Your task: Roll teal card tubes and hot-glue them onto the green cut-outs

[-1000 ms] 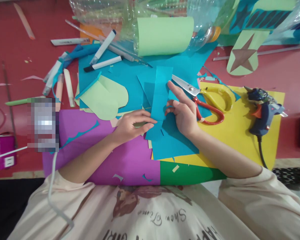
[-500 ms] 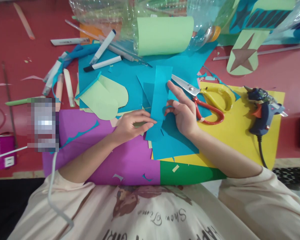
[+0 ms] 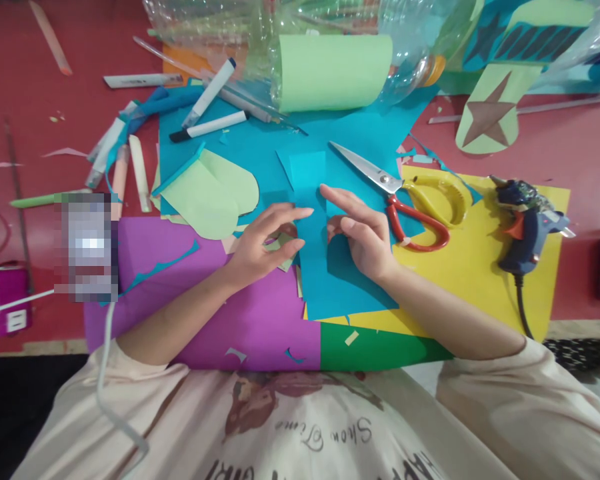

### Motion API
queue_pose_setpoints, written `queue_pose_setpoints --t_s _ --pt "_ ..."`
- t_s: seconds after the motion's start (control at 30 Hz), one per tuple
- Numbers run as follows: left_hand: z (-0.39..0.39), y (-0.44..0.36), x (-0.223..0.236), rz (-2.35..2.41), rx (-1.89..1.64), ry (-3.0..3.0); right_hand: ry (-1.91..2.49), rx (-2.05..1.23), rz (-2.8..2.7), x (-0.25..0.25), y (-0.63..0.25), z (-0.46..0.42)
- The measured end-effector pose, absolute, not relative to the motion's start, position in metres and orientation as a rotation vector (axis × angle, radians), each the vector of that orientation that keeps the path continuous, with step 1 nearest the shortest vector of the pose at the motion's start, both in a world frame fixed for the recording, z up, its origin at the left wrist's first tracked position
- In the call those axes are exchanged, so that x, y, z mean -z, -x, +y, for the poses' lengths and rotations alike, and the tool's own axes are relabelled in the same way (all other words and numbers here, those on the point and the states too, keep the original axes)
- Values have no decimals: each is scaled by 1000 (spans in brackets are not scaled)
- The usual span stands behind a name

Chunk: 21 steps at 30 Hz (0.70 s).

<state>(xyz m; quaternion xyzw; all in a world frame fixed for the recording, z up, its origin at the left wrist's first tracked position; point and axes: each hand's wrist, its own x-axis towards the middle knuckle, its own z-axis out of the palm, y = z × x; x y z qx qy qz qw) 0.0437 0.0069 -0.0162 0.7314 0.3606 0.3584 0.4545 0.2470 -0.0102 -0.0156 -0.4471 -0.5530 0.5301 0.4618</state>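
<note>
A narrow blue paper strip (image 3: 311, 207) stands out against the larger blue sheet (image 3: 365, 300), between my two hands. At its left edge is my left hand (image 3: 265, 243), thumb and fingers spread apart with nothing held. My right hand (image 3: 365, 240) is at the strip's right side, index finger stretched out and the other fingers loosely bent. Whether its fingertips touch the strip I cannot tell. Just beyond that hand lie scissors (image 3: 393, 187) with one red and one yellow handle, blades partly over the blue sheet. A light green heart-shaped paper piece (image 3: 210, 200) rests left of the strip.
Clear plastic bottles, one wrapped in light green paper (image 3: 335, 72), lie at the back. Several markers (image 3: 210, 93) are at the back left. A glue gun (image 3: 527, 227) lies on yellow paper (image 3: 480, 280) at right. Purple paper (image 3: 180, 293) is at left, near a cable (image 3: 105, 373).
The blue strip has shifted toward me and slightly left, its top end now lower. My left thumb and fingers, close together on it before, have spread apart. My right hand has moved slightly left.
</note>
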Motion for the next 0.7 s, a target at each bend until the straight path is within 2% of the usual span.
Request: queue_pose_setpoints --t_s 0.17,0.3,0.4,0.5,0.57,0.7 --pt "7 -44 20 928 -890 -1721 941 -1490 -1345 12 -242 -13" --pt "6 -45 18 972 -875 -1691 1055 -1425 -1368 7 -241 -9" --pt "5 -46 16 1008 -881 -1705 1184 -1237 -1514 -3 -254 1" --pt "6 -47 16 1000 -905 -1727 1324 -991 -1917 -19 -281 9" --pt "7 -48 17 972 -925 -1742 1531 -711 -2207 -28 -302 9" --pt "8 -48 18 954 -963 -1747 2081 -287 -2326 -39 -335 -2"
